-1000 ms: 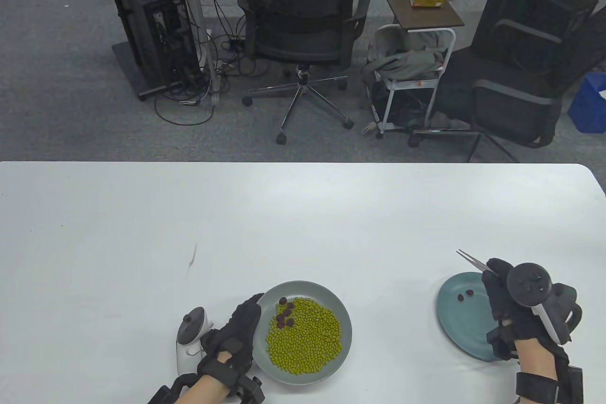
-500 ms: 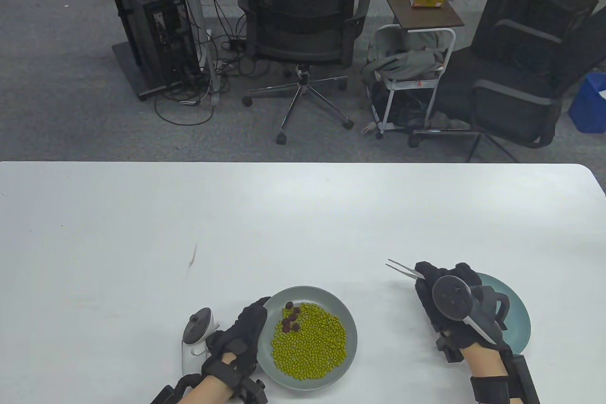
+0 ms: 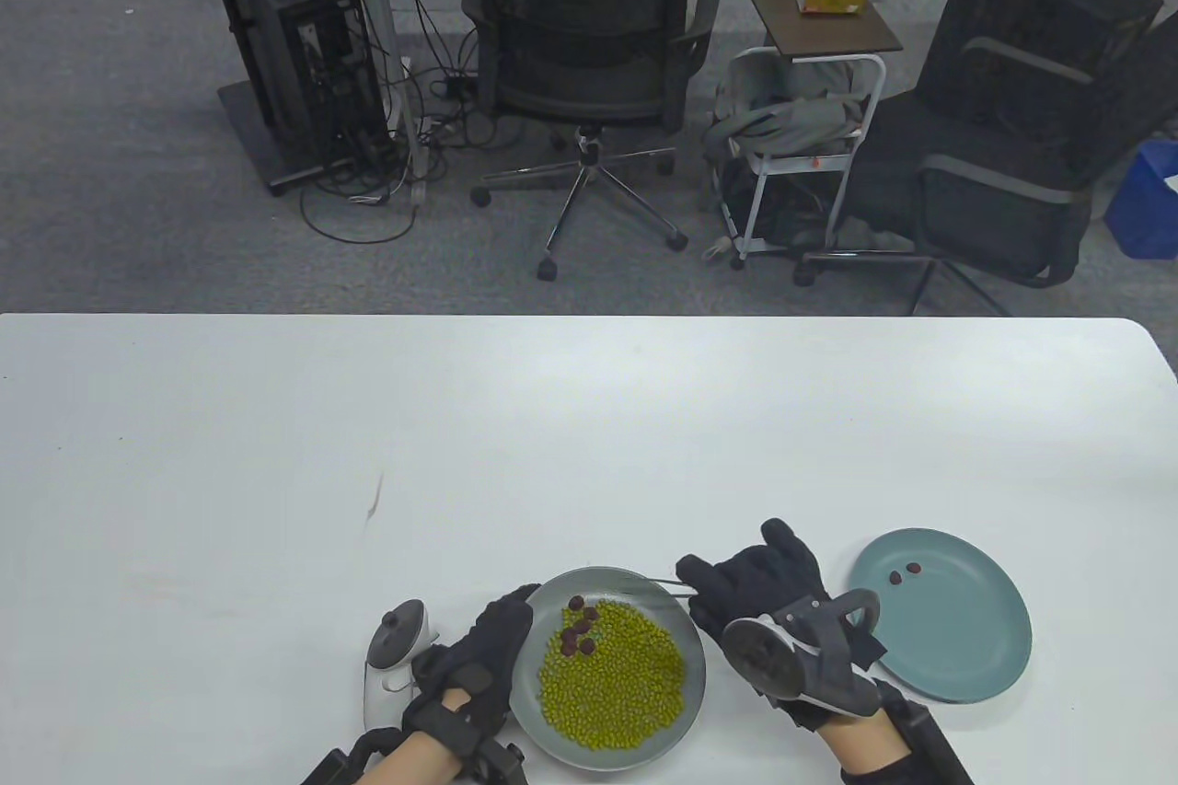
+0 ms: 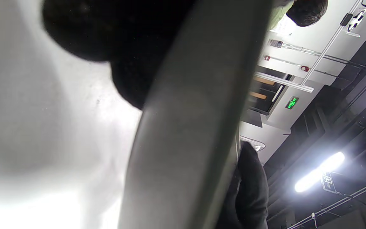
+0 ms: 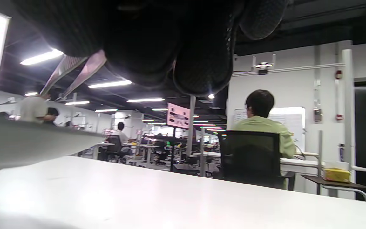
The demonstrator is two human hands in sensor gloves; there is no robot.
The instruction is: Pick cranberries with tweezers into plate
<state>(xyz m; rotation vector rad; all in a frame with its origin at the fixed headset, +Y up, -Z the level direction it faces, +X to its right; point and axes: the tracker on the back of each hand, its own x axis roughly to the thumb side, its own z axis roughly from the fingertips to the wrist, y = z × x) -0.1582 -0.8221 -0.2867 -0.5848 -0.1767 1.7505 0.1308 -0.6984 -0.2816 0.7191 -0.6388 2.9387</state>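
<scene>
Small dark-red cranberries (image 3: 578, 629) cluster at the upper left of the green beans in the grey plate (image 3: 686, 642), low centre of frame; two more lie in the teal plate (image 3: 966, 647) to its right. Right hand (image 3: 759, 587) pinches slim metal tweezers (image 3: 655, 582), tips apart over grey plate's far rim; left hand (image 3: 488, 652) grips its left edge. Judged: reach for next berry; needs tips lowered leftward, closed on one only.

The right hand (image 5: 157, 35) hangs dark at the top, holding the tweezers (image 5: 71, 74) with their two arms apart. A grey rim (image 5: 27, 143), maybe a plate, sits left on the white table (image 5: 183, 200). A man in green (image 5: 260, 127) sits behind.
</scene>
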